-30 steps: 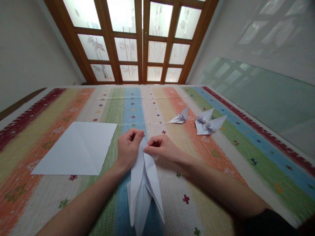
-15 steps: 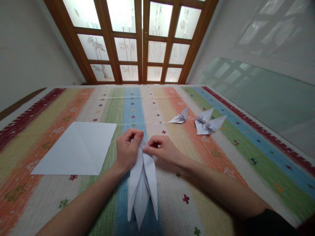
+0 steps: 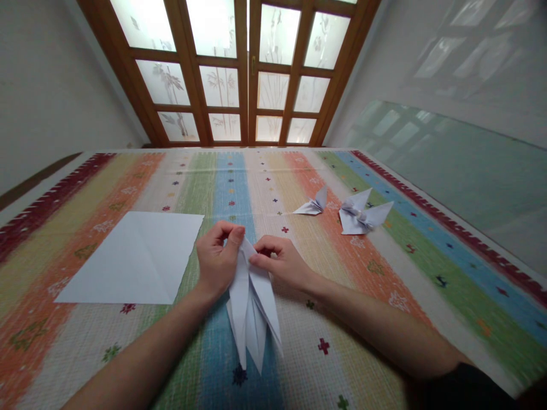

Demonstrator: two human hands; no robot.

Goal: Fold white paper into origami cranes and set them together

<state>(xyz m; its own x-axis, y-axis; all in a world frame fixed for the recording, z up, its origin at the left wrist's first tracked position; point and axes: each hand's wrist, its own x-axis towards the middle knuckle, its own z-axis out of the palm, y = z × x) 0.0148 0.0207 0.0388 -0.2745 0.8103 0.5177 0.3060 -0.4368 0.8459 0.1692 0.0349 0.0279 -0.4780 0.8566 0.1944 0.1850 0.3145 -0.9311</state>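
Between my hands is a folded white origami paper point(image 3: 239, 302), its narrow tip at the top and several long pointed flaps spreading down toward me. My left hand point(image 3: 219, 256) pinches it near the tip, thumb on the front. My right hand point(image 3: 282, 259) grips the upper right edge between thumb and fingers. The fingertips behind the paper are hidden. Left of my hands lies a flat white paper sheet point(image 3: 137, 259) with a faint diagonal crease and one ragged edge.
A small folded paper figure point(image 3: 314, 204) and a larger folded paper piece with pointed wings point(image 3: 363, 215) rest at the right. Beneath everything is a striped tablecloth point(image 3: 342, 319). Wooden glass-paned doors point(image 3: 248, 102) stand beyond the table's far edge.
The folded paper has tilted, its lower points swinging up and to the right, with the flaps more fanned apart. My left hand has shifted slightly left; the right keeps its hold.
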